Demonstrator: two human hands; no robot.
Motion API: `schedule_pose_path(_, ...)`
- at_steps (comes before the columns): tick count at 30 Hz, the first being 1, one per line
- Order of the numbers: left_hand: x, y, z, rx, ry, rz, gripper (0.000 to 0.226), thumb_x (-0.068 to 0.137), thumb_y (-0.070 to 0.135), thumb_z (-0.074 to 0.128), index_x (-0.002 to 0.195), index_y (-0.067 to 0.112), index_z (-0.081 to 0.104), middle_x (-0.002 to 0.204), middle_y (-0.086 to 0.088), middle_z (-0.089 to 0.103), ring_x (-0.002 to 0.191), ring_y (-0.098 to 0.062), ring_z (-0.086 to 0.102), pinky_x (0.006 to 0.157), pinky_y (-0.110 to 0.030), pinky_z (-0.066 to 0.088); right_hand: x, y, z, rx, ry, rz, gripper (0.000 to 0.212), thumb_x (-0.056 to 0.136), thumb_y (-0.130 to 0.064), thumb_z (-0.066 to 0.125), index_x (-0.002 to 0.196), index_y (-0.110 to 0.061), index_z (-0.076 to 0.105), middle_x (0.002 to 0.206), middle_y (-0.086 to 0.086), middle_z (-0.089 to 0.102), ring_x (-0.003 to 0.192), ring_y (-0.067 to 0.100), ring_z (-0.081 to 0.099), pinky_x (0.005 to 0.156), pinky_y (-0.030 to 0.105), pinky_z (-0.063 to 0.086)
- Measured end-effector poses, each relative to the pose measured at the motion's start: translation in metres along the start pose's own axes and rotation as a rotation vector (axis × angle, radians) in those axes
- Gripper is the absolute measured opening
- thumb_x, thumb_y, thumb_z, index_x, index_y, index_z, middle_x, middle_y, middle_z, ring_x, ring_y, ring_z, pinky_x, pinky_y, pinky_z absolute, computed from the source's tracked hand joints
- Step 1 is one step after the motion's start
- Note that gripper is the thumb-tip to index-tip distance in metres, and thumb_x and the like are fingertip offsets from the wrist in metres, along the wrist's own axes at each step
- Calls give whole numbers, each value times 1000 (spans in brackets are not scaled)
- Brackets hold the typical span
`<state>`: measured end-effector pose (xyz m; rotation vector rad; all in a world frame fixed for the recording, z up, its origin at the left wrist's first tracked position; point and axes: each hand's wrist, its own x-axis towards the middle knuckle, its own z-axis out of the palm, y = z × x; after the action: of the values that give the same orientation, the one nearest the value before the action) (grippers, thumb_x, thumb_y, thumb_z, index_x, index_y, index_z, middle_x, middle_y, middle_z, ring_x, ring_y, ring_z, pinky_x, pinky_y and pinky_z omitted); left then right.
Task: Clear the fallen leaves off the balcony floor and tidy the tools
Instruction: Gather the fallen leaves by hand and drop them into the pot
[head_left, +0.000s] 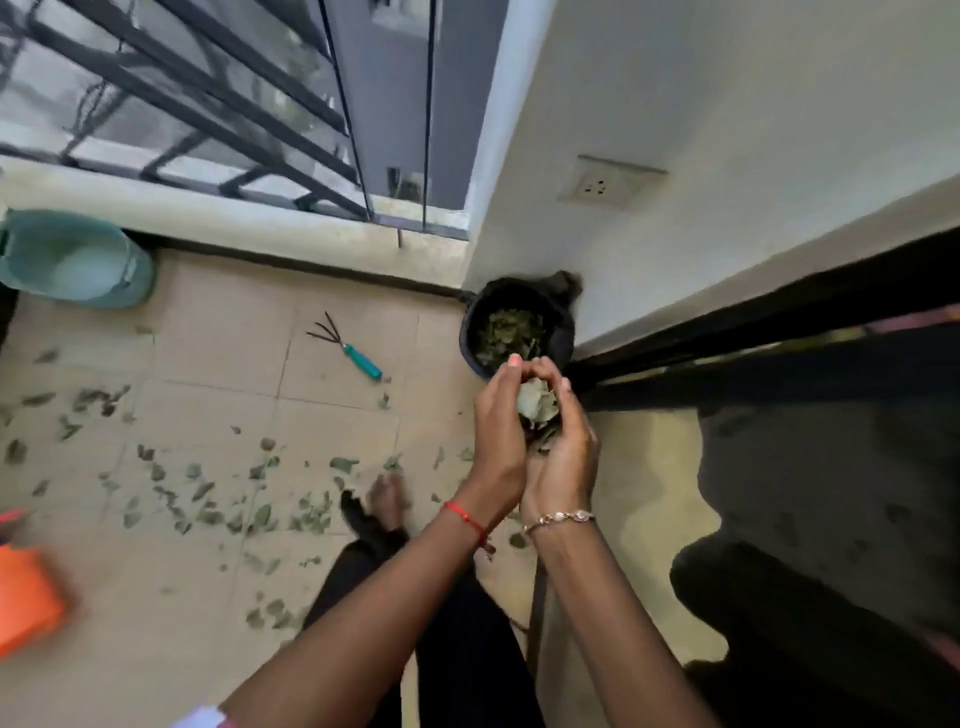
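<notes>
Two hands are pressed together, cupped around a clump of dry leaves (537, 410). The left hand (500, 434), with a red thread at the wrist, curls round the clump from one side. The right hand (566, 457), wearing a chain bracelet, closes in from the other, and the fingertips meet on top. The closed cup looks meant to stop loose bits dropping on the way.

The hands hover just in front of a black bin (469, 332), close to its near rim. The bin stands in the corner where the pale wall meets the low parapet, and it already holds a layer of green leaves (506, 332). The handful appears about to go in.

To the right, a dark sliding-door frame (727, 322) runs tight beside the bin, so the open way in is from the front and the left. A wall socket (608, 182) sits higher up, well out of the way.

A small hand rake with a teal handle (358, 356) lies on the tiled floor (218, 338), left of the bin and apart from it, not yet put away. Many scattered leaves (208, 504) remain across the tiles, around the person's bare foot (387, 499). By the look of it, the clearing is only partly done.

A teal bucket (136, 275) stands against the parapet at far left, under a black window grille (182, 104). An orange object (26, 597), too blurred to name, sits at the lower left edge.
</notes>
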<state>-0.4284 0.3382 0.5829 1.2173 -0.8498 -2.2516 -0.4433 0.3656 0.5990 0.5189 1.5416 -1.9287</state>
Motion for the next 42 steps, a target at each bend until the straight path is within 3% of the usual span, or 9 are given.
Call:
schedule_pose_path(5,106,-56,-3,127,-11,-11,31,97,2,32,83,14,57,85,1,58,73,6,58,73,-9,46,119,39,-3,-127,6,18,25,96,-9,43,106,-7,66,102,1,67,98,11,62,91,22,48)
schedule_pose_path(11,220,-107,0,189,44,-120,23,95,23,41,84,20,62,101,-8,59,96,-15,54,94,-29,42,241,69,5,-359,129,-2,27,96,-12,45,113,1,62,89,1,63,91,16,59,81,24,48)
schedule_pose_path(16,274,-115,-5,46,13,-289,43,97,41,39,116,7,57,115,-11,60,108,-21,56,100,-33,43,311,90,6,-481,107,81,36,98,-33,42,121,-12,60,122,1,59,104,16,57,88,30,48)
schedule_pose_path(20,292,-116,-20,449,-25,-311,55,100,35,34,148,10,24,158,-8,10,147,-24,1,119,-44,5,333,100,10,-604,92,124,50,97,-43,38,136,-12,45,131,-4,49,117,13,47,101,28,39)
schedule_pose_path(25,298,-118,-60,580,38,-113,32,95,5,48,125,-3,56,130,-17,56,117,-21,53,87,-13,39,336,113,23,-895,36,-62,43,99,-13,35,142,-7,35,148,6,36,135,18,36,105,18,27)
schedule_pose_path(30,292,-96,-97,593,174,-12,19,84,-4,59,99,-2,69,92,-19,71,86,-20,67,83,-24,51,315,137,41,-1173,-131,-228,54,89,13,29,136,-7,44,143,8,44,133,18,40,102,14,28)
schedule_pose_path(33,280,-77,-130,762,233,70,27,81,5,65,108,4,67,103,-12,70,99,-21,64,87,-23,47,287,154,59,-1380,-309,-335,50,88,13,35,134,-4,47,142,12,43,132,21,39,101,13,25)
schedule_pose_path(37,257,-59,-192,1065,257,36,36,86,18,62,121,11,56,129,-7,55,123,-24,46,103,-39,34,264,180,76,-1742,-667,-301,61,83,13,41,141,-1,32,149,16,30,139,26,28,114,34,22)
schedule_pose_path(42,221,-47,-269,1189,401,-62,32,89,19,55,119,11,55,129,-7,51,124,-27,42,101,-39,34,237,207,103,-1993,-1027,-290,66,85,8,40,146,-4,17,155,10,14,143,21,17,114,25,13)
